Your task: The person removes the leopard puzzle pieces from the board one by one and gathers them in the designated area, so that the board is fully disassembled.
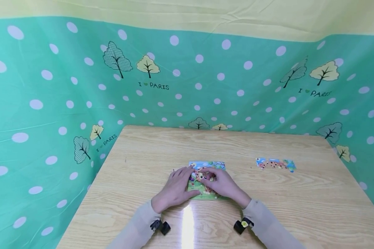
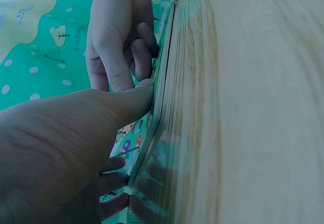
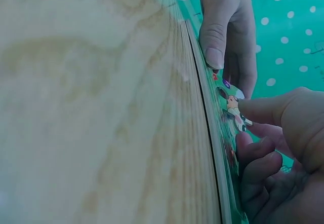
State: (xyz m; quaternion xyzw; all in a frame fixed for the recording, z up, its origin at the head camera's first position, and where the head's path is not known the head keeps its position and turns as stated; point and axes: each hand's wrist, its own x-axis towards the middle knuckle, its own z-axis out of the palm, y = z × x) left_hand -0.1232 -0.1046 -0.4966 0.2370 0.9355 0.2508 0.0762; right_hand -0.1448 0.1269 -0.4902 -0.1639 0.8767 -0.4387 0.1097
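A colourful jigsaw puzzle board (image 1: 194,195) with a cartoon picture lies flat on the wooden table. My left hand (image 1: 176,188) rests along its left side, fingers stretched out and the thumb on the near part of the board; the left wrist view shows the thumb (image 2: 134,102) at the board's edge. Over the middle of the board is my right hand (image 1: 223,184). Its thumb and index finger pinch a puzzle piece (image 3: 234,107), which looks tilted against the picture in the right wrist view. The other right fingers curl above the board, hiding part of it.
Several loose or joined puzzle pieces (image 1: 272,164) lie to the right of the board, with a blue-green piece (image 1: 290,165) at their right end. The wooden table (image 1: 137,155) meets a green dotted cloth (image 1: 162,103) at the back and sides.
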